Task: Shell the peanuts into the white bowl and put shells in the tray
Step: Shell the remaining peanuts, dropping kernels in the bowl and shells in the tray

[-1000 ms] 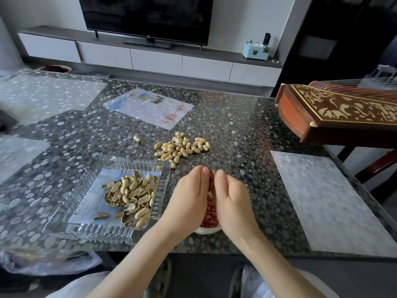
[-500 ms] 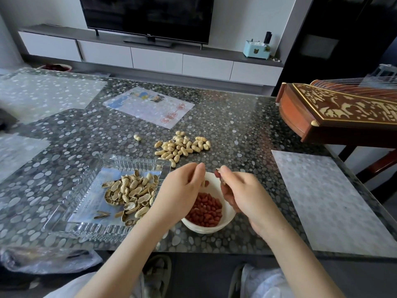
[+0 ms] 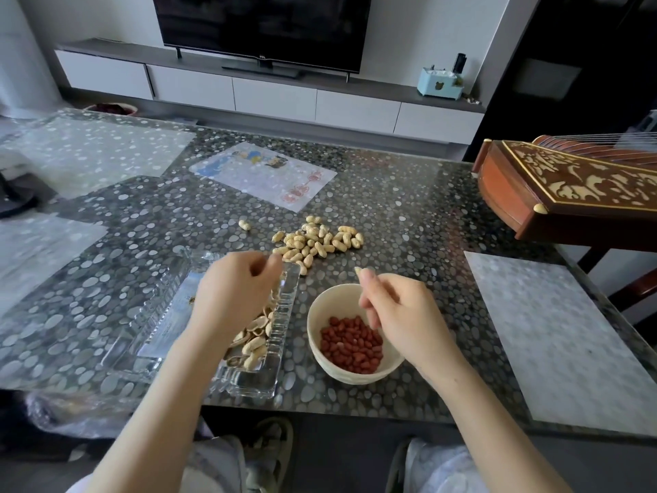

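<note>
The white bowl (image 3: pixel 321 346) holds several red shelled peanuts (image 3: pixel 350 343) near the table's front edge. To its left stands a clear glass tray (image 3: pixel 156 336) with empty shells (image 3: pixel 254 345) piled in it. My left hand (image 3: pixel 236 293) hovers over the tray with curled fingers; whether it holds a shell I cannot tell. My right hand (image 3: pixel 398 311) is above the bowl's right rim, pinching a pale piece of peanut shell (image 3: pixel 358 270) at its fingertips. A heap of unshelled peanuts (image 3: pixel 316 241) lies behind the tray and bowl.
One stray peanut (image 3: pixel 244 224) lies left of the heap. A printed paper sheet (image 3: pixel 263 174) lies further back. A carved wooden zither (image 3: pixel 569 188) juts in at the right. A pale mat (image 3: pixel 554 332) lies on the table's right side. My knees show below the table edge.
My hands have drawn apart from over the bowl. The left hand swung left over the tray and the right hand moved right, uncovering the bowl of red peanuts.
</note>
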